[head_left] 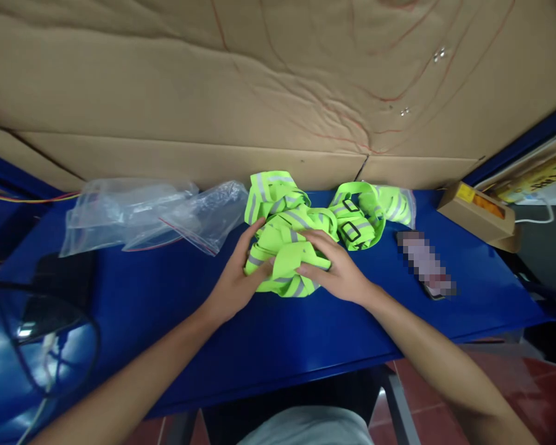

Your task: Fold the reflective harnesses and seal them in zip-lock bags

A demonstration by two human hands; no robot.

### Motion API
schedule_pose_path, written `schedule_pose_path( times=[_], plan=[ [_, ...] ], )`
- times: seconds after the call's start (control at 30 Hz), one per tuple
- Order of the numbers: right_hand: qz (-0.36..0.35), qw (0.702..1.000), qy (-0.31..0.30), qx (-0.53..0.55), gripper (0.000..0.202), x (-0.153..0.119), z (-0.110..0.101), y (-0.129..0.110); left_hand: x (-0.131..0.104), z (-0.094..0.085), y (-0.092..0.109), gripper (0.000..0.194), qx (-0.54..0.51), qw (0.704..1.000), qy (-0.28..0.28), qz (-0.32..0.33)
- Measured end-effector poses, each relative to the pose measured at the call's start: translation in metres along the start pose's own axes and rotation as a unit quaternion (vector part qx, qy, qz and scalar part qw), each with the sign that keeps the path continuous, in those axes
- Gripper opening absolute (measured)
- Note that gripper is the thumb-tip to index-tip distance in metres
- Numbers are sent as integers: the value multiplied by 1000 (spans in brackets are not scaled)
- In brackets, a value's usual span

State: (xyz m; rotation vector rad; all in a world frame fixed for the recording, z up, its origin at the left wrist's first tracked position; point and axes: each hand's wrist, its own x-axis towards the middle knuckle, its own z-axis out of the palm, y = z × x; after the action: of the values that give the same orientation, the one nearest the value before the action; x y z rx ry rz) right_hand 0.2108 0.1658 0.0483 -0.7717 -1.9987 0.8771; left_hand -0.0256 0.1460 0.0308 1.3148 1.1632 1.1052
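Observation:
A bundle of neon yellow-green reflective straps (287, 247) with grey stripes lies on the blue table, gathered in a loose heap. My left hand (238, 275) grips its left side, thumb on the front. From the right, my right hand (336, 266) closes on the same bundle, thumb and fingers on the folded strap. More of the same strap (273, 191) rises at the back of the heap. Just to the right sits another reflective strap with black buckles (351, 230), apart from my fingers. Behind it, a similar green roll (393, 204) is partly inside a clear bag.
Clear zip bags (157, 216) lie at the back left. A phone (426, 266) rests on the right, near a small cardboard box (477, 213). At left are a black device (58, 296) and cables. A cardboard panel (213, 93) stands behind the blue table (269, 346).

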Motion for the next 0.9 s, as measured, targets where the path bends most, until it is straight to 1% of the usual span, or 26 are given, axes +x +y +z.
schedule_pose_path(
  times=[0.07, 0.1, 0.17, 0.2, 0.27, 0.33, 0.4, 0.5, 0.6, 0.67, 0.77, 0.9],
  plan=[
    [-18, 1000, 15, -16, 29, -6, 3, 1, -4, -1, 0, 88, 12, 999, -42, 19],
    [-20, 999, 19, -24, 25, -8, 4, 0, -5, -1, 0, 84, 13, 998, -61, 18],
    [-11, 999, 28, -43, 28, -10, 4, -1, -8, 1, 0, 73, 12, 997, -71, 4],
    [-6, 998, 36, -56, 32, -11, 4, -2, -9, 2, -1, 69, 10, 998, -62, -7],
    [-3, 994, 63, -92, 35, -12, 4, -6, -10, 5, -2, 64, 12, 999, -24, -27],
    [-15, 987, 92, -133, 29, -13, 3, -11, -11, 5, -2, 59, 30, 999, 15, -24],
    [-36, 981, 106, -159, 22, -13, 1, -17, -13, 4, -1, 53, 55, 998, 43, -3],
    [-57, 984, 96, -141, 20, -12, -5, -25, -14, -2, 5, 48, 64, 995, 76, 7],
    [-52, 990, 94, -94, 21, -10, -10, -27, -14, -7, 10, 52, 62, 991, 120, -13],
    [-71, 989, 97, -86, 22, -11, -11, -26, -12, -9, 11, 56, 66, 988, 140, -18],
    [-126, 982, 67, -125, 19, -13, -8, -23, -10, -10, 10, 56, 74, 987, 141, -9],
    [-153, 962, 2, -224, 17, -15, -4, -25, -7, -11, 9, 53, 83, 986, 143, 18]
  ],
)
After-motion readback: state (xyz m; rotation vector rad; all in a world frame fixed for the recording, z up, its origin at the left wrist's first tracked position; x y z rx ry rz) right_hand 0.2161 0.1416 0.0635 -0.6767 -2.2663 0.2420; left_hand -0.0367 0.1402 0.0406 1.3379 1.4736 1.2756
